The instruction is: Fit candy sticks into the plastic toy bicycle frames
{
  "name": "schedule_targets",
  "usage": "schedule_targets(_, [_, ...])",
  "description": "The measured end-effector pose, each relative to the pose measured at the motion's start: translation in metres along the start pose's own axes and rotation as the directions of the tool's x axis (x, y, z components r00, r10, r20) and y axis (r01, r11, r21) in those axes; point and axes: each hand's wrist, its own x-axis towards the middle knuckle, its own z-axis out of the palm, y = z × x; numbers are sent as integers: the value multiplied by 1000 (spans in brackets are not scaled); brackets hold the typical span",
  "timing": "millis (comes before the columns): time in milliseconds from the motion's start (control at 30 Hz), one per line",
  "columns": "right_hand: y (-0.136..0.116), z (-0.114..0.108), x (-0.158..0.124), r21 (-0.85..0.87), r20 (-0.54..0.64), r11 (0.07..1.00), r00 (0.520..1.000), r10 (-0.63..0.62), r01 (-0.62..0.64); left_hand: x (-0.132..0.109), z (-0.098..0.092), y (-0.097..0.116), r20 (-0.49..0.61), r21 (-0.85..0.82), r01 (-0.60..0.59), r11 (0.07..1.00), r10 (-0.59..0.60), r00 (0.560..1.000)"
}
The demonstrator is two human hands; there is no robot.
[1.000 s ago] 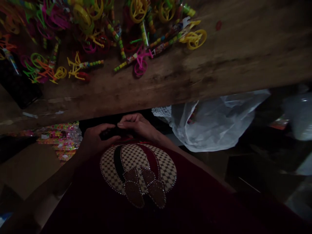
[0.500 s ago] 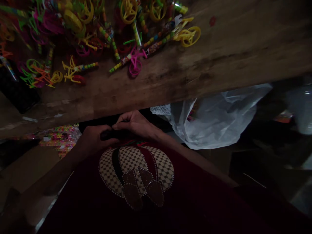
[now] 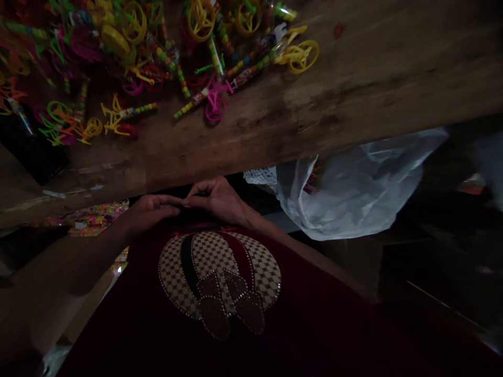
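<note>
Hands [image 3: 223,203] together — colourful bits [image 3: 313,180] in bag [image 3: 353,196]

The person wears a deep maroon top [image 3: 298,314], its front bearing a large, rounded appliqué [image 3: 213,251] in beige-and-brown check. Within the appliqué, a blackish curved band [image 3: 189,259] crosses the left part and a red curved band [image 3: 242,254] the right. Small, shiny studs [image 3: 278,289] trace its outline. At its bottom edge hang two tongue-shaped brown patches [image 3: 214,317], likewise stud-edged. Small red marks [image 3: 228,228] sit just above it. The left hand [image 3: 147,209] and right hand [image 3: 222,201] are bare, as are both forearms [image 3: 271,233].
</note>
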Motion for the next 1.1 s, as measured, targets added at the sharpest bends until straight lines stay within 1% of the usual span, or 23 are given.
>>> schedule_targets(67, [2,0,0,-16,4,1000,1000,-25,25,1,-1,-1,-7,-56,12,998,-12,1000])
schedule_targets(133, [3,0,0,-50,3,996,997,-73,73,3,0,-4,-15,-70,-11,997,10,1000])
schedule_targets(233, [2,3,-2,-174,3,970,986,-169,167,7,1,-8,-13,-107,-63,992,62,998])
schedule_targets(300, [0,5,-3,-274,2,940,977,-211,204,9,2,-10,-11,-94,-94,991,93,996])
schedule_targets(367, [0,7,-5,-324,-12,923,974,-225,209,8,3,-8,-16,12,-120,993,120,993])
schedule_targets(433, [2,8,-5,-306,-49,932,974,-219,195,5,4,-4,-19,177,-147,973,153,988])
schedule_targets(500, [4,9,-3,-260,-86,952,978,-190,162,0,4,1,-22,352,-176,919,196,980])
schedule_targets(533, [6,9,-2,-239,-102,961,980,-170,141,-3,3,4,-29,441,-196,876,233,972])
schedule_targets(600, [8,10,2,-214,-127,971,983,-133,104,-8,3,7,-31,599,-244,762,327,945])
schedule_targets(667, [9,11,5,-194,-150,977,982,-118,88,-12,5,6,-11,696,-290,657,413,911])
schedule_targets(700, [9,12,6,-182,-157,980,981,-116,86,-13,6,4,-10,718,-303,627,445,896])
schedule_targets(767, [8,12,8,-153,-163,985,980,-110,84,-16,10,-3,-60,742,-297,602,500,864])
schedule_targets(833, [6,13,8,-118,-160,990,982,-101,82,-18,14,-11,-124,778,-276,564,568,814])
schedule_targets(867, [6,13,9,-101,-158,991,983,-99,83,-19,16,-14,-130,808,-268,525,602,787])
schedule_targets(900, [6,13,9,-89,-157,992,983,-99,86,-19,18,-18,-116,843,-262,469,635,763])
schedule_targets(1000, [7,14,8,-71,-159,994,982,-98,87,-16,21,-27,-20,933,-247,263,721,693])
schedule_targets(1033, [8,15,7,-71,-160,994,982,-98,88,-14,22,-30,5,949,-239,206,748,664])
schedule_targets(1100, [10,16,7,-79,-160,992,981,-105,94,-9,24,-37,29,969,-211,127,792,610])
